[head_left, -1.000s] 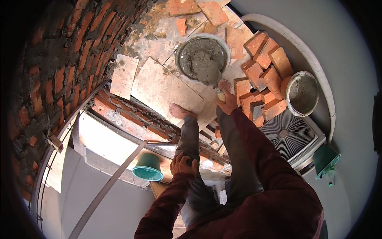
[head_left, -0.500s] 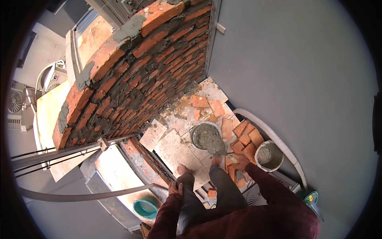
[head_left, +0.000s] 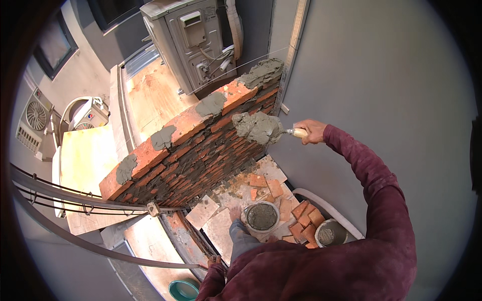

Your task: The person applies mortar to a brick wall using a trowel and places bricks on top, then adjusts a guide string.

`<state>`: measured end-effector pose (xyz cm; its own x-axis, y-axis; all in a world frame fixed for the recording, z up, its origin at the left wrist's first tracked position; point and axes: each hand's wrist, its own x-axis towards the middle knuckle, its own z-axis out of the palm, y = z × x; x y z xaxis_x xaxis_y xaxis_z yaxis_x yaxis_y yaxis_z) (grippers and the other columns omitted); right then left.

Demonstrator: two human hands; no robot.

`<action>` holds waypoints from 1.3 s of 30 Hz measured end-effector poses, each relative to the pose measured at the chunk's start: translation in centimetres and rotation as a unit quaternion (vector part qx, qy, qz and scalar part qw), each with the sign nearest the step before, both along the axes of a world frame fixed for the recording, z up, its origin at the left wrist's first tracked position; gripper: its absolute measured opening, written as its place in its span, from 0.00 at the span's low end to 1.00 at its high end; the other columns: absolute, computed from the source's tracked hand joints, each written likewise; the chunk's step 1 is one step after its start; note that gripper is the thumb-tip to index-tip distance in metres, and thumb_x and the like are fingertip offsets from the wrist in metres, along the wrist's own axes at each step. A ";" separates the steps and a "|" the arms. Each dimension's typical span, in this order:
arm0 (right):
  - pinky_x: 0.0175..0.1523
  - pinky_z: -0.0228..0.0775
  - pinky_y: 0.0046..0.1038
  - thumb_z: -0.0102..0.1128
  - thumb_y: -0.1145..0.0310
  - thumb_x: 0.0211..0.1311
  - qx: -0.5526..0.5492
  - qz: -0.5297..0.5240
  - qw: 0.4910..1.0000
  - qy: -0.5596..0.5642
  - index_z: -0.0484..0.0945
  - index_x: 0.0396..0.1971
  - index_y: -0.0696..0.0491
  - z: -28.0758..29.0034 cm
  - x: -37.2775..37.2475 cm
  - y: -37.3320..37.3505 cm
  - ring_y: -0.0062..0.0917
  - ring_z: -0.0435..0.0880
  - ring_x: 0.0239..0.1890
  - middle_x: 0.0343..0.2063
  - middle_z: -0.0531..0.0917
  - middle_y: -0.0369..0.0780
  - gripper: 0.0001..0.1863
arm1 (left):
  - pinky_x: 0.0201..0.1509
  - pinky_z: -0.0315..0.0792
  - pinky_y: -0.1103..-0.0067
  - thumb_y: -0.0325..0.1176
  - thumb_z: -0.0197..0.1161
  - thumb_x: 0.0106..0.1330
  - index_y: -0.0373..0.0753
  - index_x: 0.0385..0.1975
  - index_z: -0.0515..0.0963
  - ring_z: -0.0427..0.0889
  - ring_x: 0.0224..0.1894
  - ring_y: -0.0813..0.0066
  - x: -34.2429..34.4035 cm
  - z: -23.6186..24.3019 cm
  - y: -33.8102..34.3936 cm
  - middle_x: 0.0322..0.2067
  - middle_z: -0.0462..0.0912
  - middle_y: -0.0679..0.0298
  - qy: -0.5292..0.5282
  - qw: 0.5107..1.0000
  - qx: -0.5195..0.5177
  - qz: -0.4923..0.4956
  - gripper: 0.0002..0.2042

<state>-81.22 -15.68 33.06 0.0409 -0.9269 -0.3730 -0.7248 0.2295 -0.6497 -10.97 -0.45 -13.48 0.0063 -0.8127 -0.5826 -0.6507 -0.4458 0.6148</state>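
Observation:
My right hand (head_left: 311, 131) is closed round the pale wooden handle of a trowel (head_left: 299, 133). A large heap of wet grey mortar (head_left: 257, 128) covers its blade, held up beside the far part of the brick wall (head_left: 201, 145). Dabs of mortar lie along the wall's top course, with a longer bed (head_left: 261, 72) at the far end. My left hand (head_left: 214, 261) is low beside my leg, near the end of a curved rail (head_left: 125, 260); its fingers are too small and partly hidden to read. Below, a round bucket of mortar (head_left: 262, 216) stands on the floor.
Loose bricks (head_left: 306, 216) are piled beside a second bucket (head_left: 331, 233), near a thick pale hose (head_left: 326, 200). A string line (head_left: 251, 65) runs above the wall's far end. Behind it stands an air-conditioner unit (head_left: 186, 45). A teal basin (head_left: 184, 290) sits lower left.
My right hand has risen from beside the mortar bucket to the wall's height, carrying the trowel with mortar. My body is more upright, and the view has shifted up over the wall's top.

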 end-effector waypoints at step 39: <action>0.13 0.64 0.26 0.40 0.50 0.72 -0.075 -0.398 0.850 -0.337 0.68 0.38 0.53 -7.1 9.6 -10.0 0.21 0.69 0.09 0.14 0.70 0.37 0.20 | 0.46 0.74 0.80 0.36 0.62 0.66 0.40 0.36 0.81 0.79 0.38 0.79 3.7 -1.0 -24.7 0.34 0.83 0.68 0.190 0.977 0.066 -0.069 0.07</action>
